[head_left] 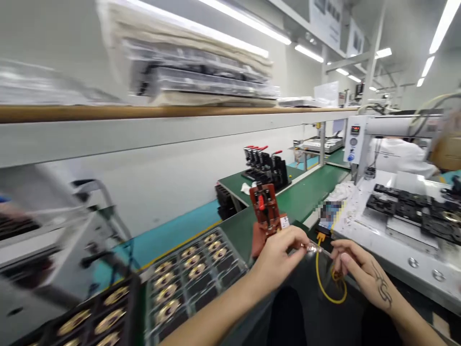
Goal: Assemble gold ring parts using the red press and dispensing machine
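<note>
My left hand [279, 254] is closed in a pinch on a small shiny, see-through piece [312, 248], too blurred to name, at the lower centre right. That piece stretches toward my right hand [360, 271], whose fingers are curled closed; what they grip is hidden. A yellow cable [333, 301] hangs in a loop below the hands, one part bunched by my right fingers. Its upper end meets a phone-like device [329, 216] with a partly blurred screen. Just behind my left hand stands a red-brown clamping fixture [265, 209] with a red handle.
A clear compartment tray [212, 278] of round gold-coloured parts lies left of my arm, with a dark tray [131, 307] of similar parts beside it. Black toggle-clamp fixtures [266, 168] stand farther back. A white machine [389, 240] bearing black parts is at right; a person [399, 156] is behind.
</note>
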`<state>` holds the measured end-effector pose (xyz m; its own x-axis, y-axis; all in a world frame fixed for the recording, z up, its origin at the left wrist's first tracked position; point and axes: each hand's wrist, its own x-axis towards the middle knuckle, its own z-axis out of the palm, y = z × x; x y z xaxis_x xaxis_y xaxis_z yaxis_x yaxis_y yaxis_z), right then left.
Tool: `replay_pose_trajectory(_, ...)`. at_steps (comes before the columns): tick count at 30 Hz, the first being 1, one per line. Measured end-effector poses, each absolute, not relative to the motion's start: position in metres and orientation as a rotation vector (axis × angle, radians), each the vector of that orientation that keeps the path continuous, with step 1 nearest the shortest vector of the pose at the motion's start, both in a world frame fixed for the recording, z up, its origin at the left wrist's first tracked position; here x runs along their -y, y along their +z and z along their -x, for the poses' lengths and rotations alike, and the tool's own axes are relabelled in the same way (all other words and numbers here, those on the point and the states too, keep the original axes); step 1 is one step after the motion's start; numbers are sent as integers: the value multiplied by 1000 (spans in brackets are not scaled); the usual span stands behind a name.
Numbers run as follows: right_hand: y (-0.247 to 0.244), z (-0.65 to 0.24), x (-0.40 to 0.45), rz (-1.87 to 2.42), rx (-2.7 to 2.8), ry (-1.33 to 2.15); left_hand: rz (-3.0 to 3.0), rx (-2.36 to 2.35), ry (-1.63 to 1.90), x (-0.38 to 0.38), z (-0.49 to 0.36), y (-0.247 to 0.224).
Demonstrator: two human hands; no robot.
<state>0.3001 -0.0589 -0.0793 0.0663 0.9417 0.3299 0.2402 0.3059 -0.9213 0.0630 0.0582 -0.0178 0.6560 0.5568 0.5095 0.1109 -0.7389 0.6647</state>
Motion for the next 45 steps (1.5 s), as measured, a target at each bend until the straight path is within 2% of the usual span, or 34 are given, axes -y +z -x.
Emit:
replay_pose_trajectory(3,-64,-309,75,1143,1452,710,-2666,-68,1116,-56,-100,-23)
replay_pose_trajectory(6,-52,-320,90,1212,1500,593,-2810,259,1237,-58,-130,-26)
replay_pose_trajectory(14,-48,-363,117,1390,1428,275,-2766,502,1195,-39,-201,-22)
replay_pose_trajectory(19,-48,-412,159,1581,1205,102,-2688,344,935,-43,-265,-9)
replay_pose_trajectory(26,-27,-455,216,1744,996,-221,-2754,94,417,-52,-443,26)
replay_pose_trajectory(30,-22,-461,247,1785,956,-271,-2798,48,172,-52,-521,35)
replay_pose_trajectory(34,-21,-472,280,1858,827,-237,-2812,-11,-63,-57,-557,39)
replay_pose_trajectory(39,-15,-503,276,1850,757,-266,-2832,-77,-80,-48,-571,43)
replay_pose_trajectory(45,-27,-565,207,1876,940,-192,-2674,-50,241,-45,-535,55)
